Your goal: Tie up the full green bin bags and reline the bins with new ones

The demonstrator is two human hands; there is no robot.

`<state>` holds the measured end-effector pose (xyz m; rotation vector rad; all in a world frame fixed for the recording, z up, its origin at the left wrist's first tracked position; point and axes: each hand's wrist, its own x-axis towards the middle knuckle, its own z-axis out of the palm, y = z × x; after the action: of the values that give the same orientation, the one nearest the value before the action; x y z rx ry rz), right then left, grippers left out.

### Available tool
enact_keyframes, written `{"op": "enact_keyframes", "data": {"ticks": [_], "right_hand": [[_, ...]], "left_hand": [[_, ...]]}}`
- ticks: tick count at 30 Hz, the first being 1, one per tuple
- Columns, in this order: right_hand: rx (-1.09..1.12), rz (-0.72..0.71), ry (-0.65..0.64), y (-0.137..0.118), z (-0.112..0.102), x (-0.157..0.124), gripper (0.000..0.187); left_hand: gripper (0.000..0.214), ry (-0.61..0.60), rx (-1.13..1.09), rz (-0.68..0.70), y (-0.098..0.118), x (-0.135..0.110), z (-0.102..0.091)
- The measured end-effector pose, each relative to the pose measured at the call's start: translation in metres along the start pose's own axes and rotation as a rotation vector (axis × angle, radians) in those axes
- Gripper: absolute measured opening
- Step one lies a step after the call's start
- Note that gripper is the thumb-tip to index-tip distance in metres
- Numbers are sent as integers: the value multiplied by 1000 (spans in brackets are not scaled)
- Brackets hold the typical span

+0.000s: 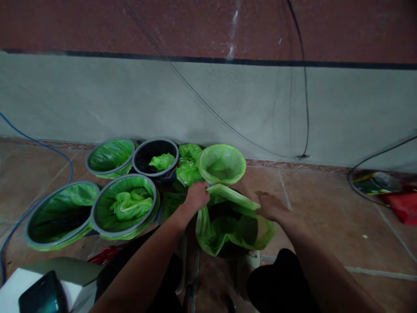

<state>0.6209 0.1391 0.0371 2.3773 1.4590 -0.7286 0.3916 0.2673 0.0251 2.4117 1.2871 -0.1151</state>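
A translucent green bin liner (234, 198) is draped over a dark bin on the floor between my feet. My left hand (197, 196) is closed on the far left part of the liner's rim. My right hand (271, 205) is closed on the right end of the same edge, its fingertips somewhat blurred. Between the hands the plastic is pulled into a taut strip. Lower down, the liner sags in folds around the bin's mouth. Just beyond my left hand stands another bin lined in light green (221, 163).
Several lined bins stand to the left, including a grey-rimmed bin (125, 234) holding a crumpled green bag. A knotted green bag (189, 167) rests by the wall. A phone (44, 293) lies on a white box (74, 287). A blue cable (70, 167) crosses the tiles; red packaging (404, 206) lies right.
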Motion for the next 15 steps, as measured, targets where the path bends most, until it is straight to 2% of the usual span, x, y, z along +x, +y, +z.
{"op": "enact_keyframes", "data": {"ticks": [3, 6, 8, 10, 13, 15], "right_hand": [[126, -153, 265, -22, 7, 6, 64], [264, -338, 393, -41, 16, 11, 69], [294, -439, 438, -51, 18, 12, 69], [281, -528, 483, -57, 16, 10, 63], [204, -627, 487, -64, 7, 4, 36], [133, -600, 424, -67, 1, 0, 21]], "left_hand": [[25, 30, -53, 85, 6, -3, 2], [22, 73, -162, 177, 11, -6, 4], [21, 103, -245, 251, 14, -7, 5], [21, 138, -308, 333, 17, -9, 7], [22, 172, -330, 407, 19, -11, 9], [22, 179, -290, 386, 19, -12, 8]]}}
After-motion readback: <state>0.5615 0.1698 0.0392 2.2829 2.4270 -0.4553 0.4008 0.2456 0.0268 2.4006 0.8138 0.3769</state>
